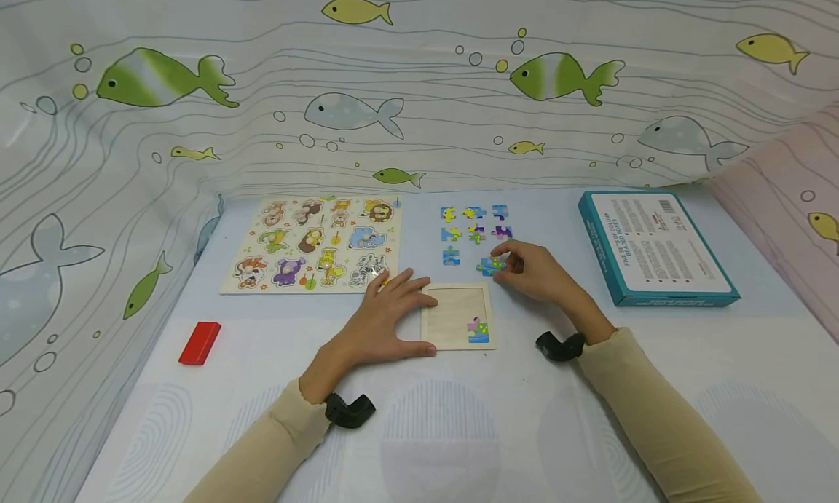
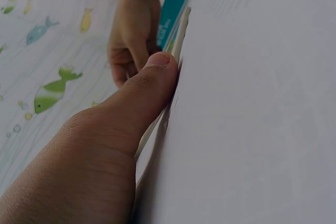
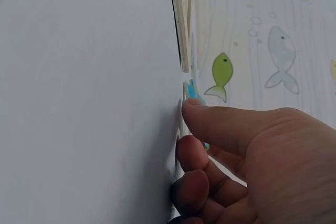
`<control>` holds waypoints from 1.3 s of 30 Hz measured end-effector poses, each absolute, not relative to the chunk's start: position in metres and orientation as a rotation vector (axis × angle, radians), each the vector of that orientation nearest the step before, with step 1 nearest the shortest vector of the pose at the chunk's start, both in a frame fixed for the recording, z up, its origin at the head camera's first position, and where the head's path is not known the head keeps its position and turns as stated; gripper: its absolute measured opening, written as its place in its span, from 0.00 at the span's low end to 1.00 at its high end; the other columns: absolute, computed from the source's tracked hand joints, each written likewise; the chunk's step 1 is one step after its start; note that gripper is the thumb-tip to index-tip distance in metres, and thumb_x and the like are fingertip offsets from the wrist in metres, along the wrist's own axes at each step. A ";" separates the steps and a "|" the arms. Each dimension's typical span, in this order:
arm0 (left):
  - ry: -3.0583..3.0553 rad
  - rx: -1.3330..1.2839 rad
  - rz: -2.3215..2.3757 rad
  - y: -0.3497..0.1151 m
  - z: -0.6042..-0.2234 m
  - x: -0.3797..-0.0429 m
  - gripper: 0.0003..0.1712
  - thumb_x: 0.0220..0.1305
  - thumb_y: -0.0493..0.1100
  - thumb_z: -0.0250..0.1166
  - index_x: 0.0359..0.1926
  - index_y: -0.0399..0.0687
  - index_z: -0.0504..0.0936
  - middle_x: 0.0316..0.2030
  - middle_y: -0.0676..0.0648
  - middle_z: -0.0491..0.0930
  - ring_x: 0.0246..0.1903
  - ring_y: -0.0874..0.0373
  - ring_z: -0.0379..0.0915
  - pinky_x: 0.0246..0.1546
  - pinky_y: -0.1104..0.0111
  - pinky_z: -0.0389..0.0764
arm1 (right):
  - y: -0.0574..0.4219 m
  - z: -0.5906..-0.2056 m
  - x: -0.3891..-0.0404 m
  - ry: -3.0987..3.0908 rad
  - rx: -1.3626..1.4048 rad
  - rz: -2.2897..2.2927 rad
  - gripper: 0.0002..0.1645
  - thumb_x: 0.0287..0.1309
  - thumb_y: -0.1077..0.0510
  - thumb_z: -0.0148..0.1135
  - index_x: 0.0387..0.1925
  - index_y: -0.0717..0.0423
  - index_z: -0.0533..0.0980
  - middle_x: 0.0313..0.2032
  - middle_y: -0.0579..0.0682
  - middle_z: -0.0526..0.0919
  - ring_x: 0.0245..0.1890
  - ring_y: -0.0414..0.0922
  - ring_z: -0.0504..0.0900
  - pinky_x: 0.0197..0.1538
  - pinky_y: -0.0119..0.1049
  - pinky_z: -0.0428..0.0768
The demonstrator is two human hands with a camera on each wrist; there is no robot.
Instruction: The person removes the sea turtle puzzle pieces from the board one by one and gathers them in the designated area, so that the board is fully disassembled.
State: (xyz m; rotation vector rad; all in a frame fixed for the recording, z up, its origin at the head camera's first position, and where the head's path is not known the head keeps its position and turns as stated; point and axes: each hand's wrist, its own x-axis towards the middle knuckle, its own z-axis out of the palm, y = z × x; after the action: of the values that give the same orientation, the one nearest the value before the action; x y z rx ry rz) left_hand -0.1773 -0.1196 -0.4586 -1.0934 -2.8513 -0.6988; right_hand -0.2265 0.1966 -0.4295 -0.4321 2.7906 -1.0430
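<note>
A small square wooden puzzle tray (image 1: 452, 288) lies at the middle of the table, with a purple, green and blue puzzle piece (image 1: 479, 332) in its lower right corner. My left hand (image 1: 383, 325) rests at the tray's left edge with spread, straight fingers; its thumb lies by the near corner, close to the wooden edge (image 2: 181, 32) in the left wrist view. Just beyond the tray's far right corner, my right hand (image 1: 534, 270) pinches a blue and green puzzle piece (image 1: 489, 266) between thumb and fingers. Its blue edge shows by the thumb in the right wrist view.
Several loose puzzle pieces (image 1: 475, 234) lie in rows behind the tray. An animal picture board (image 1: 341, 284) is at back left, partly behind my left fingers. A red block (image 1: 199, 343) sits at left, a teal box (image 1: 668, 248) at right. Fish-patterned cloth rises behind.
</note>
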 end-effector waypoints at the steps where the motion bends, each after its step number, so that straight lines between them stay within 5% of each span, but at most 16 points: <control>1: -2.855 -1.091 -0.696 -0.120 -0.459 -0.177 0.41 0.49 0.74 0.72 0.63 0.68 0.77 0.75 0.54 0.65 0.80 0.49 0.48 0.78 0.45 0.38 | 0.197 -0.430 -0.227 2.793 -0.428 -1.040 0.23 0.61 0.61 0.70 0.57 0.58 0.78 0.34 0.53 0.79 0.34 0.47 0.73 0.38 0.37 0.73; 39: -2.846 -1.100 -0.693 -0.120 -0.458 -0.176 0.41 0.50 0.74 0.71 0.63 0.68 0.77 0.75 0.54 0.65 0.80 0.48 0.49 0.78 0.44 0.39 | 0.185 -0.431 -0.240 2.837 -0.355 -0.938 0.24 0.61 0.52 0.71 0.58 0.52 0.81 0.28 0.50 0.77 0.29 0.45 0.71 0.33 0.37 0.66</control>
State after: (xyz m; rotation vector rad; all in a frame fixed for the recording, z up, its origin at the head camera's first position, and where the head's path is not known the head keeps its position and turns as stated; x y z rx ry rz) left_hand -0.1763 -0.1198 -0.4579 -1.1002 -2.8461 -0.6934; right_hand -0.2398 0.1847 -0.4306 -0.3552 2.8371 -0.9376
